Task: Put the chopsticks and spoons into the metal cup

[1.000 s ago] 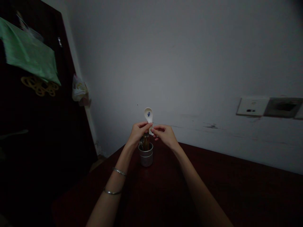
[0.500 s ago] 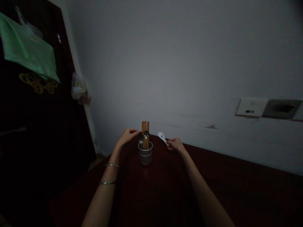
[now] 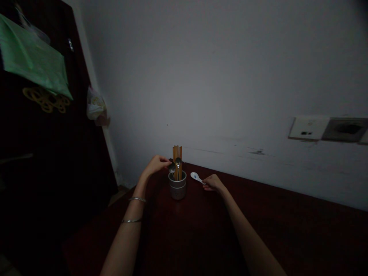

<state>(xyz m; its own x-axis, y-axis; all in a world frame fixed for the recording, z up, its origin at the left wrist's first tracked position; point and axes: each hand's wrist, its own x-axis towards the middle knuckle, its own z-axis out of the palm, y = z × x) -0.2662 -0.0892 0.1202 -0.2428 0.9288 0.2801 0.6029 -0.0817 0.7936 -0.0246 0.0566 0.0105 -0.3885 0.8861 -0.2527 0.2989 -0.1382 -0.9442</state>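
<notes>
A grey metal cup (image 3: 178, 189) stands upright on the dark red table, holding several wooden chopsticks (image 3: 179, 151) and two metal spoons with their bowls up. My left hand (image 3: 156, 165) is left of the cup, its thumb and fingers pinched at the bowl edge of the left metal spoon (image 3: 172, 167). The other metal spoon (image 3: 178, 161) leans against the chopsticks. Right of the cup, my right hand (image 3: 213, 183) is closed on the handle of a white soup spoon (image 3: 195, 176) with a blue mark. Its bowl points left, towards the cup.
The dark red table (image 3: 273, 207) runs along a grey wall (image 3: 201, 76). Wall sockets (image 3: 309, 128) are at the right. A dark door at the left carries a green cloth (image 3: 34, 61), and a plastic bag (image 3: 96, 105) hangs by its frame.
My right hand has come down with the white soup spoon, which lies flatter now. My left fingertips have moved right, onto the metal spoon's edge. The view has shifted slightly.
</notes>
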